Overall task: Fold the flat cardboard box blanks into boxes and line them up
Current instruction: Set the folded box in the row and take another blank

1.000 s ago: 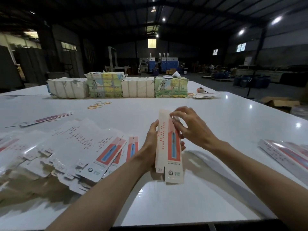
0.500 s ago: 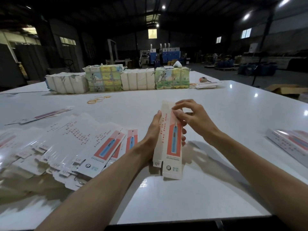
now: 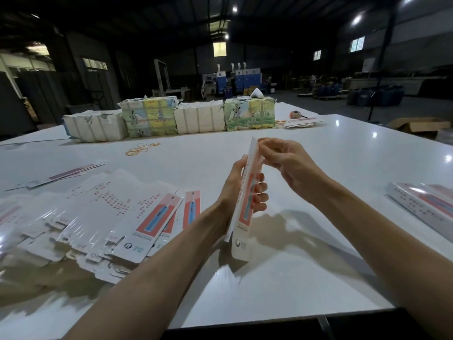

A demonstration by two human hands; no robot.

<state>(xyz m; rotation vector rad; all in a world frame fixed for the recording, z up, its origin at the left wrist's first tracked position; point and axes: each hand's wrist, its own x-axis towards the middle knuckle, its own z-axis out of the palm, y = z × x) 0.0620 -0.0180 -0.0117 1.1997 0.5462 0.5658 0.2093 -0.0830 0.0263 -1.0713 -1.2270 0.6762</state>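
Note:
A long white box blank with a red panel stands upright above the table, turned nearly edge-on to me. My left hand grips its middle, thumb behind and fingers curled round the front. At the blank's top end my right hand pinches the end flap with its fingertips. A spread heap of flat blanks lies on the table to the left. Folded boxes lie side by side at the right edge.
The white table has wrapped bundles in a row at its far side. Rubber bands lie in front of them. A few loose blanks sit at the far right and another at the left.
The blank has turned from facing me to nearly edge-on and risen a little. My right hand has stayed at its top end, fingers now pinching the flap.

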